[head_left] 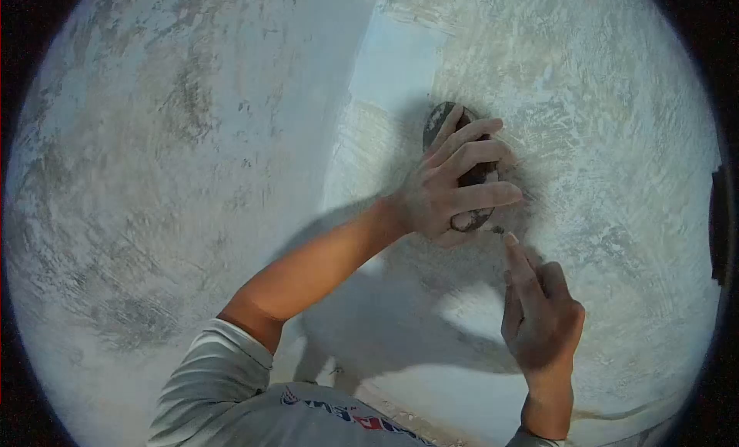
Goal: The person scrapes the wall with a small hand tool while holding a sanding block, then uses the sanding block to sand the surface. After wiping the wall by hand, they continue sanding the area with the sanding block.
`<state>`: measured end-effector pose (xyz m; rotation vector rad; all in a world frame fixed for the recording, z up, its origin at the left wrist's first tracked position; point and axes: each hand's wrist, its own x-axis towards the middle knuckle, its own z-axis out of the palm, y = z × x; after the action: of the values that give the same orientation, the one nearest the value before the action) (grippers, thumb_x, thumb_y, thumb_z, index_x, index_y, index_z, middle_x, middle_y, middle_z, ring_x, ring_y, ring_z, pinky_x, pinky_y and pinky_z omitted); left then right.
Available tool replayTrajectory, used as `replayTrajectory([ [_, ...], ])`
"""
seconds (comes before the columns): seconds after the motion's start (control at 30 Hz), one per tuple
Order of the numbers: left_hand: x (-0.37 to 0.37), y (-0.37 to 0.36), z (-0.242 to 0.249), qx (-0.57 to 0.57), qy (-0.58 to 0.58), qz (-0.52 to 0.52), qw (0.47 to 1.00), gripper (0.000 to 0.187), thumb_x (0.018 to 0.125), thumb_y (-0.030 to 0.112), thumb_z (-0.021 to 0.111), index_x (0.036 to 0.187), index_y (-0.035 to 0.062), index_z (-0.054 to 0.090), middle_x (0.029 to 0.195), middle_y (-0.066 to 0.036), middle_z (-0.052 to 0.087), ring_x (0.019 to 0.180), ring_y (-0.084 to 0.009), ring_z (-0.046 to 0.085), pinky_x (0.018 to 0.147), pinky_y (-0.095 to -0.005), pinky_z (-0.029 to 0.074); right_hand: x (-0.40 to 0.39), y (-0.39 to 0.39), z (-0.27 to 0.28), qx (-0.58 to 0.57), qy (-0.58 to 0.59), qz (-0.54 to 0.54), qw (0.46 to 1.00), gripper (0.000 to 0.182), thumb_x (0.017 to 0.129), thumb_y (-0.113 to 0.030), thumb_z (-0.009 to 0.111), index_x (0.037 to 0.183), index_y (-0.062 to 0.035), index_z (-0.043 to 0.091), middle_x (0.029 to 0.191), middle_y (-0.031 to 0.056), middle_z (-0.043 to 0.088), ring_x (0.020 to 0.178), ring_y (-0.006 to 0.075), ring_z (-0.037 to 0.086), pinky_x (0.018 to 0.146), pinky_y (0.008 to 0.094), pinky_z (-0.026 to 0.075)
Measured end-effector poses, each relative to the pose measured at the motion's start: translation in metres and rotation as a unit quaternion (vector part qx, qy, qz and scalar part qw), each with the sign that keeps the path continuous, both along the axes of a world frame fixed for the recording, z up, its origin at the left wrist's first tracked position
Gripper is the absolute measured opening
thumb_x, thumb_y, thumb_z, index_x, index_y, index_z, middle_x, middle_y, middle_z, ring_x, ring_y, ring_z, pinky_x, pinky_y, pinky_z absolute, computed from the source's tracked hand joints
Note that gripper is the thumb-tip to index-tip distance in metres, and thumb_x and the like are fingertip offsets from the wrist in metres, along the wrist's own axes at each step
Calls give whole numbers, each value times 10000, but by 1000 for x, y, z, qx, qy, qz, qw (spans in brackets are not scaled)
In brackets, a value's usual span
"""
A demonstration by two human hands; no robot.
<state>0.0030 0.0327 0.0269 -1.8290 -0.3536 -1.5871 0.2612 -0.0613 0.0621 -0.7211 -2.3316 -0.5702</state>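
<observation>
Left wall face: rough, streaked plaster wall [177,162] fills the left of the view, meeting the right face at an inner corner [346,139] that runs top to bottom.
Left sleeve: a grey striped sleeve [208,378] is pushed up above the elbow; the bare forearm rises diagonally to the right.
Left hand [454,185]: fingers spread apart and laid flat across the sanding pad, pressing it against the wall; the thumb side is at the lower edge of the pad.
Sanding pad [443,120]: dark, oval, flat against the right wall face just right of the corner; its long axis runs roughly up and down, tilted slightly, with the top end showing above the fingers and the lower end below them.
Right hand [543,316]: loosely curled, holding nothing visible; the forefinger is stretched upward, its tip just beside the pad's lower end, close to the wall.
Right wall face: swirled grey plaster with pale patches.
</observation>
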Motion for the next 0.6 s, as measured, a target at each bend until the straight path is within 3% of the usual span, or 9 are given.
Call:
replayTrajectory([
  [0.07, -5, 6, -2, 19, -11, -29, 999, 396, 869, 375, 777, 1261, 329, 746, 1437, -95, 590, 1461, -476, 489, 1248, -768, 240, -8, -8, 5, 26, -15, -10, 999, 540, 946, -22, 742, 1462, -179, 707, 769, 53, 597, 507, 143, 495, 476, 331, 441],
  [0.17, -10, 7, 0, 24, -43, -90, 995, 346, 906, 401, 723, 1229, 284, 758, 1393, -131, 609, 1426, -503, 514, 1235, -747, 270, -19, -15, 20, 52, -46, -20, 997, 534, 939, -59, 770, 1452, -197, 716, 737, 34, 574, 478, 124, 453, 442, 323, 392],
  [0.27, -24, 11, 7, 67, -65, -16, 996, 393, 926, 509, 645, 1154, 222, 788, 1377, -155, 614, 1380, -504, 535, 1163, -687, 374, -33, -5, 36, 60, -58, 1, 997, 520, 933, -86, 790, 1438, -190, 725, 688, 13, 511, 461, 115, 420, 418, 320, 337],
  [0.4, -50, 10, 12, 76, -62, -23, 995, 366, 895, 473, 730, 1105, 179, 792, 1363, -182, 610, 1324, -461, 558, 1123, -634, 415, -55, 2, 40, 67, -82, -6, 994, 504, 939, -101, 788, 1430, -199, 729, 706, 15, 537, 458, 122, 433, 419, 323, 352],
  [0.6, -109, 8, 12, 40, -70, 60, 995, 391, 845, 379, 728, 1125, 108, 758, 1370, -214, 606, 1358, -464, 530, 1170, -633, 390, -111, 25, 43, 76, -102, -4, 992, 479, 977, -166, 751, 1450, -220, 703, 762, 60, 643, 469, 164, 551, 436, 359, 453],
])
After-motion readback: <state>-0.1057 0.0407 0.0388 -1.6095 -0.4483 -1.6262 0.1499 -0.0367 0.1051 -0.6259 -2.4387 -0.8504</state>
